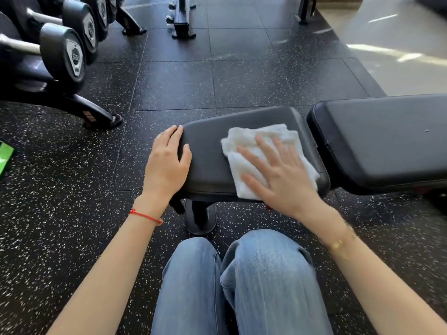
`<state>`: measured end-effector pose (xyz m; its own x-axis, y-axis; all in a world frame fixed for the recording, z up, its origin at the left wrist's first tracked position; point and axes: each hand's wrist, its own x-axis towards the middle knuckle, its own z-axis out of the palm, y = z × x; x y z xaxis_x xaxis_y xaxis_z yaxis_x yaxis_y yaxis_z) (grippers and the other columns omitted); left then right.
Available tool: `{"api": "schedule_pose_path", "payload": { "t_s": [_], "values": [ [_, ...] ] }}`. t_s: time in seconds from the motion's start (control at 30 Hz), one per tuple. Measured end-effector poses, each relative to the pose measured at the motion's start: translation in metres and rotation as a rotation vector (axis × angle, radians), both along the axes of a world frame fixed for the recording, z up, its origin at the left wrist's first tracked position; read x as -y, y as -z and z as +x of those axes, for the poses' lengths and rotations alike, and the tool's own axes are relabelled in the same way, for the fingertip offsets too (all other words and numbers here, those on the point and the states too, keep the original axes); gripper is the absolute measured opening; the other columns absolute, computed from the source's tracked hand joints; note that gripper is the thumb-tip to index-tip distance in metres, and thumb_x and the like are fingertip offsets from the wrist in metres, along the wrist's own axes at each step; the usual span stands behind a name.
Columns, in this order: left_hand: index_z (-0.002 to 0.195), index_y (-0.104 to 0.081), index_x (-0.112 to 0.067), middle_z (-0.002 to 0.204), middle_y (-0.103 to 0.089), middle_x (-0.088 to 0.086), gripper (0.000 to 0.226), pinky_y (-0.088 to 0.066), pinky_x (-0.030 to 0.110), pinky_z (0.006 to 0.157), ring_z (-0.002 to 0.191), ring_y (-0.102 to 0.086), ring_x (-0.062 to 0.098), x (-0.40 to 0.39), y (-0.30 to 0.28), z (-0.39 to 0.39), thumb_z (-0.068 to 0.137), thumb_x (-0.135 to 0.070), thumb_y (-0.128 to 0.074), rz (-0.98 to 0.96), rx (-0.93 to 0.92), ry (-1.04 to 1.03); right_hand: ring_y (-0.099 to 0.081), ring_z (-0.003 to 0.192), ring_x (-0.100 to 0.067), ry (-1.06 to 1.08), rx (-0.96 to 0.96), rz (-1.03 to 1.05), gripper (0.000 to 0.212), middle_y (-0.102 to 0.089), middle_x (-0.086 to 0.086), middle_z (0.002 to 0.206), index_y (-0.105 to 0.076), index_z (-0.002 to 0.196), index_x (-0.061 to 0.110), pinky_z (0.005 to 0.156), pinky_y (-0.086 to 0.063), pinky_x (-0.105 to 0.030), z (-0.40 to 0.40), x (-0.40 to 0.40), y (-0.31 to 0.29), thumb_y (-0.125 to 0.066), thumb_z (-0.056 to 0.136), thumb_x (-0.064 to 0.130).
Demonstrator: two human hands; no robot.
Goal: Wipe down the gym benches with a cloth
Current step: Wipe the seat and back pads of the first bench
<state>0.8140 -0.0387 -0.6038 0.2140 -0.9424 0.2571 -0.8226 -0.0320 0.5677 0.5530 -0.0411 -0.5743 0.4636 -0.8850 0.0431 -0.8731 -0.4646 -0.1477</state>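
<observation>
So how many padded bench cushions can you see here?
2. The seat pad lies under both hands and the white cloth; the longer back pad adjoins it on the right, running out of frame.

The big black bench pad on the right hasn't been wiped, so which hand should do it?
The right hand. It already presses flat on the white folded cloth, right next to the long black padded backrest. The left hand rests on the far end of the black seat pad, with no cloth.
</observation>
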Motion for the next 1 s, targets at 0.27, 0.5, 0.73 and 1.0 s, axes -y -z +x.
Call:
{"api": "schedule_pose_path", "payload": {
  "t_s": [0.27, 0.5, 0.73, 1.0],
  "values": [
    [0.147, -0.045, -0.003, 0.151, -0.044, 0.013, 0.049, -0.022, 0.033, 0.121, 0.142, -0.035, 0.027, 0.002, 0.003, 0.001, 0.101, -0.021, -0.048, -0.033, -0.018, 0.007, -0.008, 0.15, -0.032, 0.204, 0.071, 0.077, 0.085, -0.013, -0.005, 0.164, -0.026, 0.152, 0.044, 0.121, -0.005, -0.049, -0.025, 0.097, 0.0, -0.01, 0.076, 0.078],
    [0.147, -0.045, -0.004, 0.15, -0.044, 0.013, 0.049, -0.022, 0.033, 0.121, 0.142, -0.035, 0.026, 0.001, 0.003, 0.001, 0.101, -0.021, -0.048, -0.033, -0.036, 0.01, -0.004, 0.151, -0.03, 0.029, -0.005, 0.038, 0.061, -0.01, 0.003, 0.165, -0.021, 0.152, 0.047, 0.122, -0.003, -0.048, 0.007, 0.067, -0.002, -0.02, 0.094, 0.067],
    [0.147, -0.045, -0.004, 0.15, -0.045, 0.013, 0.05, -0.021, 0.031, 0.12, 0.142, -0.035, 0.025, 0.0, 0.001, 0.0, 0.1, -0.024, -0.047, -0.026, -0.063, 0.006, -0.002, 0.152, -0.025, 0.006, 0.001, 0.041, 0.067, -0.011, 0.002, 0.165, -0.018, 0.152, 0.051, 0.122, -0.001, -0.045, -0.007, 0.023, -0.003, -0.014, 0.089, 0.074],
    [0.145, -0.047, -0.002, 0.15, -0.045, 0.016, 0.049, -0.023, 0.036, 0.121, 0.142, -0.037, 0.029, -0.002, 0.001, -0.001, 0.099, -0.02, -0.046, -0.031, -0.083, 0.004, 0.0, 0.151, -0.03, -0.051, -0.063, 0.061, 0.057, -0.008, 0.003, 0.166, -0.017, 0.152, 0.048, 0.121, 0.002, -0.049, 0.071, 0.072, -0.005, -0.026, 0.098, 0.064]
  ]
}}
